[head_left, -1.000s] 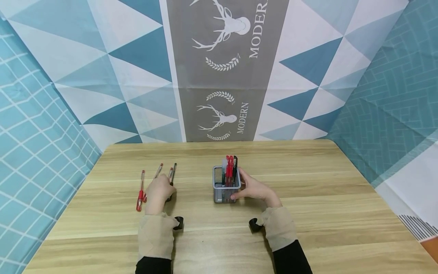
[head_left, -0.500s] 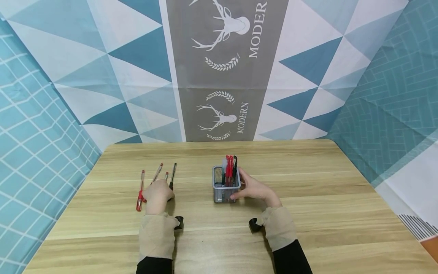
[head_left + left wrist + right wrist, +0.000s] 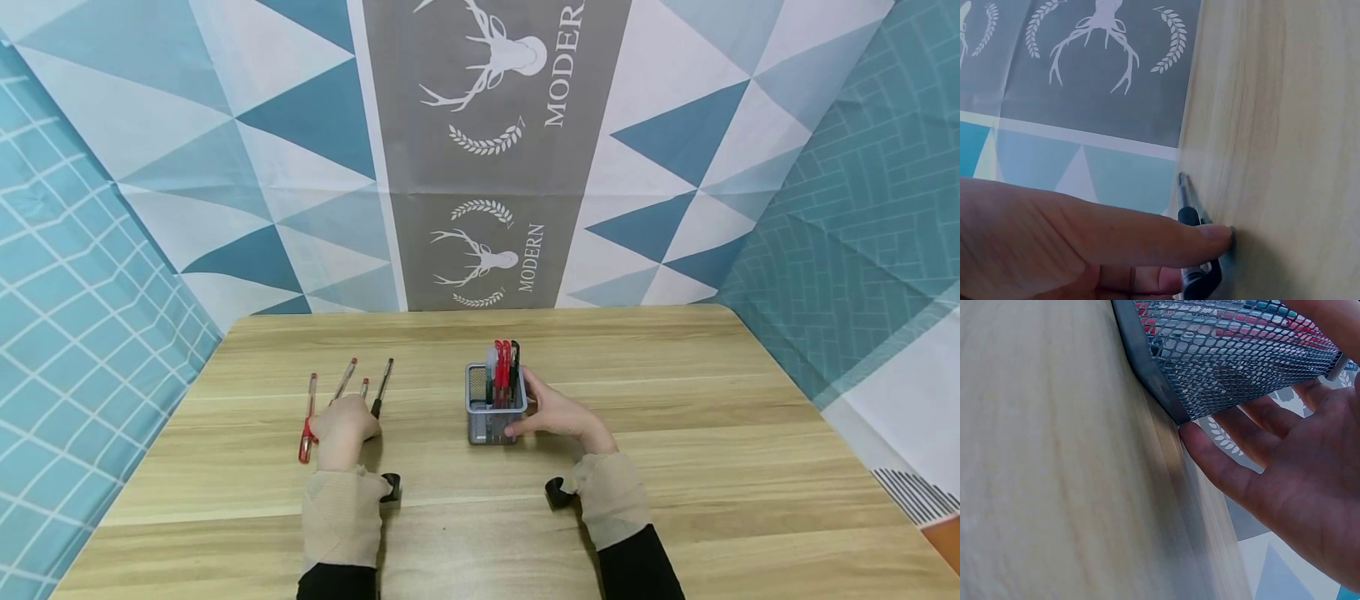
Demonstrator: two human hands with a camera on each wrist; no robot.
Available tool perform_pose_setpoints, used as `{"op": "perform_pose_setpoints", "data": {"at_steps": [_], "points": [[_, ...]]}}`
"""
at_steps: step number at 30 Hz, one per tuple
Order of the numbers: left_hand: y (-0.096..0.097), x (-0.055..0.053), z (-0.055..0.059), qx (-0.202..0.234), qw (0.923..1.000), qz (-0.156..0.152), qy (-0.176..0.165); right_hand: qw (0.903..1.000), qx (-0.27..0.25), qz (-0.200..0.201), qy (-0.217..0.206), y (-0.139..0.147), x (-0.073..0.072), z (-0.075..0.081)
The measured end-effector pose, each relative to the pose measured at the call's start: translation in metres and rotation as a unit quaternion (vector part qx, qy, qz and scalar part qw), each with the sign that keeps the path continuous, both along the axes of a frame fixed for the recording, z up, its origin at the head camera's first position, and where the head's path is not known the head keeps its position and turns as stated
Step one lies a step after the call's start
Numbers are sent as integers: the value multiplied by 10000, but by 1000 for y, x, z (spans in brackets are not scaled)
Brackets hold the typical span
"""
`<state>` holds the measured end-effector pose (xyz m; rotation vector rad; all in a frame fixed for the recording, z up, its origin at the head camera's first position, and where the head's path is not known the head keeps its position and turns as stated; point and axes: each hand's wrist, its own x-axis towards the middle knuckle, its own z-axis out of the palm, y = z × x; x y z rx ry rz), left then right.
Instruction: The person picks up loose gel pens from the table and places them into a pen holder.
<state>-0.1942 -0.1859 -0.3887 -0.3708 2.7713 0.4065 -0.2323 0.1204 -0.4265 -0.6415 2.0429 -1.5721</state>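
My left hand [image 3: 343, 429] is low over the left of the table, thumb and fingers pinching a black gel pen [image 3: 382, 388]. The left wrist view shows the thumb lying across this pen [image 3: 1199, 284], with the other fingers curled beneath. Beside that hand lies a red pen [image 3: 306, 437]; two more pen ends, one on a red-tipped pen [image 3: 345, 375], stick out past the knuckles. My right hand [image 3: 561, 414] holds a grey mesh pen holder [image 3: 477, 428] by its right side, thumb at the front and fingers behind. Red pens [image 3: 500, 365] and a black pen [image 3: 515, 360] stand in it.
The wooden table [image 3: 712, 433] reaches back to a patterned wall covering [image 3: 480, 150]. Blue-green cloths [image 3: 82, 292] hang at both sides. Black mounts [image 3: 391, 488] sit on both wrapped wrists, close over the tabletop.
My left hand has drawn back slightly, and its fingers now sit at the black pen, whose far end has swung a little to the right. The right hand and pen holder stay put.
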Motion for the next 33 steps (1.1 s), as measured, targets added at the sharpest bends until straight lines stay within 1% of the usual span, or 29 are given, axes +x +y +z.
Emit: {"op": "perform_pose_setpoints", "data": {"at_steps": [3, 8, 12, 14, 16, 20, 22, 28, 33], "points": [[0, 1, 3, 103, 9997, 77, 195, 10000, -13, 2, -3, 0, 0, -1], [1, 3, 6, 283, 9957, 394, 786, 10000, -67, 23, 27, 0, -1, -2], [3, 4, 9, 366, 9889, 588, 1312, 9999, -98, 76, 49, 0, -1, -3], [3, 3, 10, 433, 9825, 687, 1678, 9999, -107, 98, 60, 0, -1, -3], [5, 3, 10, 444, 9733, 734, 2130, 9999, -110, 101, 74, 0, -1, -3], [8, 1, 9, 341, 9481, 661, 3092, 9999, -86, 90, 73, 1, -1, -3], [10, 1, 9, 340, 9355, 663, 3454, 9999, -67, 84, 59, 1, -1, -3], [17, -1, 13, 604, 9008, 843, 4216, 10000, -65, 58, 23, 1, -1, -3], [24, -4, 16, 592, 8709, 947, 4787, 10000, -61, 51, 29, 1, -2, -3]]}}
